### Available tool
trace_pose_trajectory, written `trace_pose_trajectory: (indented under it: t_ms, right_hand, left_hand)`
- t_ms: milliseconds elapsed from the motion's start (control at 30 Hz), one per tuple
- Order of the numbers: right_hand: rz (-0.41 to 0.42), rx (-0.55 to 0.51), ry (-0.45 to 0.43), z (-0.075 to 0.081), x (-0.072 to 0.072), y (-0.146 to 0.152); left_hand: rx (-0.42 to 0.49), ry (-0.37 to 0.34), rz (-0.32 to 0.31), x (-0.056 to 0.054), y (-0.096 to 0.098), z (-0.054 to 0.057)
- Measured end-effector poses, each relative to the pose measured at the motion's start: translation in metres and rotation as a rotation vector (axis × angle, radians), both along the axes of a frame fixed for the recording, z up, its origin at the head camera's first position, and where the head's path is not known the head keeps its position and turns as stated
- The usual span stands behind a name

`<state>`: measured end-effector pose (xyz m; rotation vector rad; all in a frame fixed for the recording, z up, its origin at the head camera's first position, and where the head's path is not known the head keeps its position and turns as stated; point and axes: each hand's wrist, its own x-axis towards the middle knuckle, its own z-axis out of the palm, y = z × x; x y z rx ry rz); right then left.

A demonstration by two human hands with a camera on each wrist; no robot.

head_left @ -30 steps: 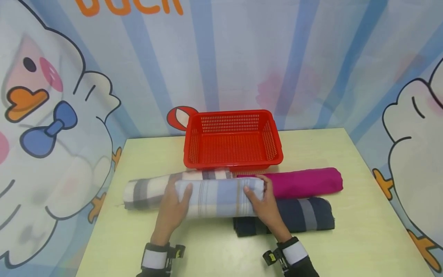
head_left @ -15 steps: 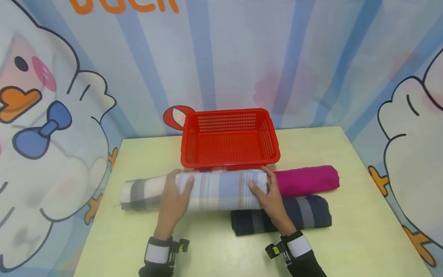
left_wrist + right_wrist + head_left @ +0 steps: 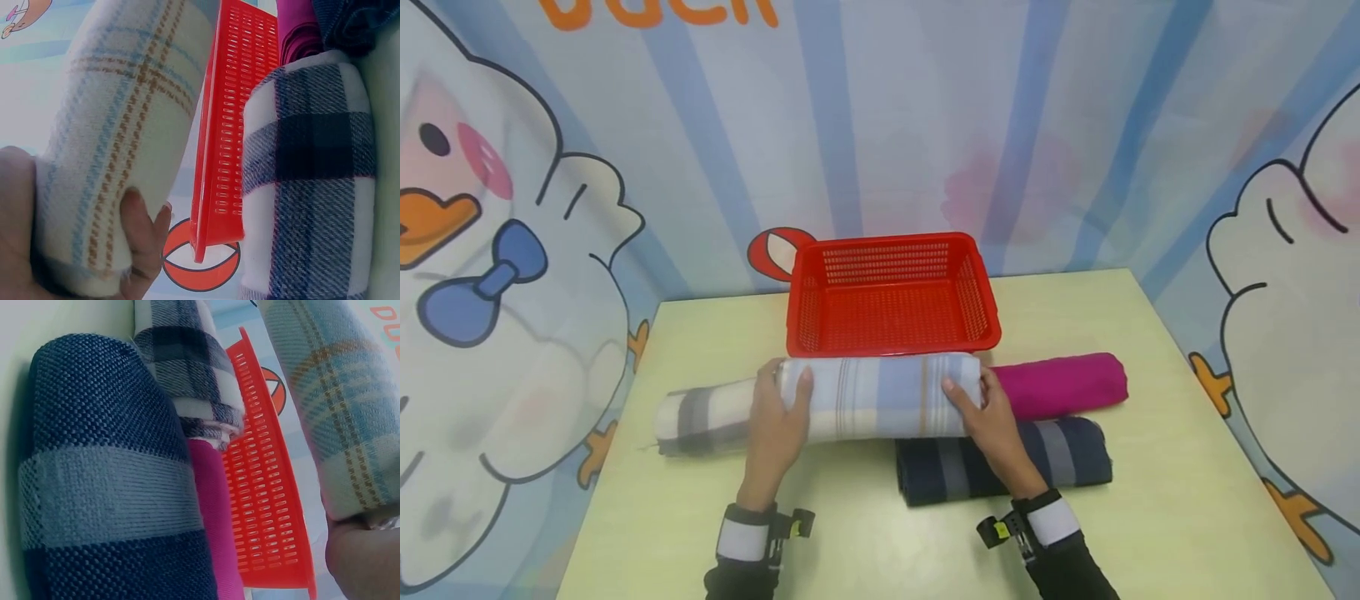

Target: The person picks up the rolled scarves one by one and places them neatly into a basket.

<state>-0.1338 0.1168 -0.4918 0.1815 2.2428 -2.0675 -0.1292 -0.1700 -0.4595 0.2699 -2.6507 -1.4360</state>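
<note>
Both hands hold a rolled light-blue and white plaid cloth [image 3: 872,396] level, one at each end. My left hand [image 3: 777,429] grips its left end, thumb on the near side; in the left wrist view its fingers [image 3: 142,231] curl round the roll. My right hand [image 3: 996,421] grips the right end, thumb on the near face. The roll is raised above the table, just in front of the red plastic basket [image 3: 893,321]. Under and behind it lie a white and grey plaid roll [image 3: 703,418] at left and a magenta roll [image 3: 1067,386] at right.
A navy roll with grey stripes [image 3: 1063,454] lies nearest on the right, in front of the magenta one. The basket stands at the back of the pale table [image 3: 842,533], close to a printed cartoon backdrop [image 3: 902,125].
Both hands have lifted the light-blue plaid roll and moved it away from me toward the basket. It now overlaps the basket's front edge in the head view. The other rolls stay put.
</note>
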Motion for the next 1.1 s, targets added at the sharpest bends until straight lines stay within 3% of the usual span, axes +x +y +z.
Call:
trace_pose_trajectory:
  t_ms: [167, 300, 433, 567, 800, 1100]
  right_hand:
    - [0.012, 0.037, 0.025, 0.002, -0.004, 0.001]
    - [0.100, 0.019, 0.047, 0.003, -0.006, 0.002]
    - [0.187, 0.016, 0.030, 0.002, -0.006, 0.003]
    - [0.214, 0.035, 0.047, 0.002, -0.004, 0.003]
    - [0.186, 0.017, 0.060, 0.004, -0.007, -0.001]
    - [0.093, 0.033, 0.067, 0.007, -0.012, 0.002]
  left_hand:
    - [0.004, 0.032, -0.015, -0.004, 0.002, -0.001]
    - [0.002, 0.043, -0.024, -0.006, 0.001, 0.000]
    - [0.020, 0.030, -0.018, -0.005, -0.001, 0.001]
    - [0.046, 0.000, -0.004, -0.004, -0.002, 0.001]
    - [0.047, -0.006, 0.038, -0.007, -0.001, 0.004]
    - [0.051, 0.034, -0.013, -0.017, 0.006, 0.003]
